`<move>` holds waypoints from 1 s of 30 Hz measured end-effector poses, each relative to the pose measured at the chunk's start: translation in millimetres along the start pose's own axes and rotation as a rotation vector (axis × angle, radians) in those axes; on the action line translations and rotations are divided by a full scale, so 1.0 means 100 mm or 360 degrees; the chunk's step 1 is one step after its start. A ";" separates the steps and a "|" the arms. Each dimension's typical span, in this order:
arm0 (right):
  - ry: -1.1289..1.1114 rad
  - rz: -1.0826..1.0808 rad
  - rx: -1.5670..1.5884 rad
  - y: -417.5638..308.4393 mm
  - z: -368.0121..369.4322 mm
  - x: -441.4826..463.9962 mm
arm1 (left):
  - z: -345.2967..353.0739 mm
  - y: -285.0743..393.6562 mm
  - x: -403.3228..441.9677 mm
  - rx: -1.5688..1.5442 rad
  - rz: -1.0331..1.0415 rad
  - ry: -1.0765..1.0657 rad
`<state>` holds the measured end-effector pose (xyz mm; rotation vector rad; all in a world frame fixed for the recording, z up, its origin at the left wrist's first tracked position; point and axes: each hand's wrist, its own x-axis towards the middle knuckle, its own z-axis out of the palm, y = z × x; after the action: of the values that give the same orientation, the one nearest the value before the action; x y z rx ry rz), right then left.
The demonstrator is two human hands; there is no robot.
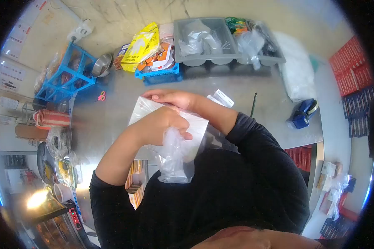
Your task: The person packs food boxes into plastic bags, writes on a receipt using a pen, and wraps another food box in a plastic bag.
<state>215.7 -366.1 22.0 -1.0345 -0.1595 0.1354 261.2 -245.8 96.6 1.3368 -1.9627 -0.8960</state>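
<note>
Held close against my front is a white, flat-sided box or pack (pixel 144 108), partly wrapped in a clear plastic bag (pixel 176 159). My left hand (pixel 170 123) is closed on the bag over the pack's upper face, and the loose end of the bag hangs below the fist. At the pack's far edge, my right hand (pixel 168 97) curls its fingers over the corner and holds it. Both hands cover part of the pack, so its full shape is hidden.
A steel table (pixel 108 133) lies beneath. On it are pink scissors (pixel 100 96), white cards (pixel 222 98), a dark pen (pixel 254 103) and a blue tape dispenser (pixel 304 114). Along the back stand a blue basket (pixel 160 76) and a grey tray (pixel 205 54). A blue rack (pixel 66 74) stands left.
</note>
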 end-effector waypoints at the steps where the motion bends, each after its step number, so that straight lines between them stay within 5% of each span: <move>1: -0.0011 0.0003 0.0007 0.02 -0.08 0.04 | -0.03 0.00 0.06 0.0199 0.0136 -0.0064; 4: 0.0223 -0.0021 -0.0371 0.28 -0.45 0.14 | -0.03 -0.26 0.15 0.0323 0.0167 0.0126; 6: 0.0715 -0.0537 -0.0435 0.34 -0.62 0.07 | -0.08 -0.40 0.15 0.0433 0.0178 0.0290; 7: 0.0704 -0.0521 -0.0430 0.36 -0.62 0.02 | -0.10 -0.48 0.13 0.0544 0.0197 0.0442; 8: 0.1224 -0.0613 -0.0774 0.40 -0.58 -0.06 | -0.11 -0.57 0.11 0.0537 0.0182 0.0451; 10: 0.1664 -0.0697 -0.1337 0.38 -0.33 -0.33 | -0.15 -0.73 0.06 -0.0035 -0.0147 0.1149; 11: 0.1569 -0.0700 -0.1552 0.36 -0.23 -0.50 | -0.17 -0.73 0.05 -0.0030 -0.0147 0.1154; 13: 0.1210 -0.0855 -0.1451 0.27 -0.27 -0.69 | -0.14 -0.69 -0.05 0.0345 -0.0889 0.1648; 15: 0.0705 -0.0829 -0.2390 -0.02 -0.58 -0.74 | -0.09 -0.94 -0.36 0.0071 -0.0701 0.1617; 17: 0.1241 -0.0506 -0.2581 -0.43 -1.31 -0.67 | 0.00 -0.86 -0.48 -0.0224 -0.0510 0.1581; 18: 0.1461 -0.0290 -0.3055 -0.68 -1.69 -0.67 | -0.01 -0.60 -0.46 -0.0445 -0.0714 0.1790; 20: 0.1459 0.0575 -0.3476 -1.01 -2.28 -0.70 | 0.11 -0.46 -0.56 -0.0654 -0.0912 0.2015; 22: 0.1206 0.1075 -0.3738 -1.10 -2.65 -0.68 | 0.34 -0.52 -0.70 0.0453 -0.1045 0.1672; 24: 0.1060 0.1149 -0.3803 -1.13 -2.70 -0.59 | 0.51 -0.37 -0.63 0.1165 -0.1076 0.1414; 26: 0.0896 0.1239 -0.3871 -1.17 -2.58 -0.50 | 0.90 -0.86 -0.81 0.0358 -0.1301 0.1376; 27: 0.1023 0.1359 -0.3758 -1.28 -2.40 -0.50 | 0.95 -0.84 -0.75 0.0350 -0.1310 0.1391; 29: 0.1311 0.1327 -0.3620 -1.45 -2.12 -0.61 | 1.05 -0.75 -0.53 -0.2243 -0.1046 0.1965; 30: 0.1466 0.1167 -0.3595 -1.52 -2.02 -0.70 | 1.05 -0.68 -0.49 -0.2255 -0.1044 0.1983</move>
<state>191.9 -625.6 47.0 -3.2213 1.2512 0.0758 231.9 -197.2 -25.0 1.0373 0.2095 -0.9621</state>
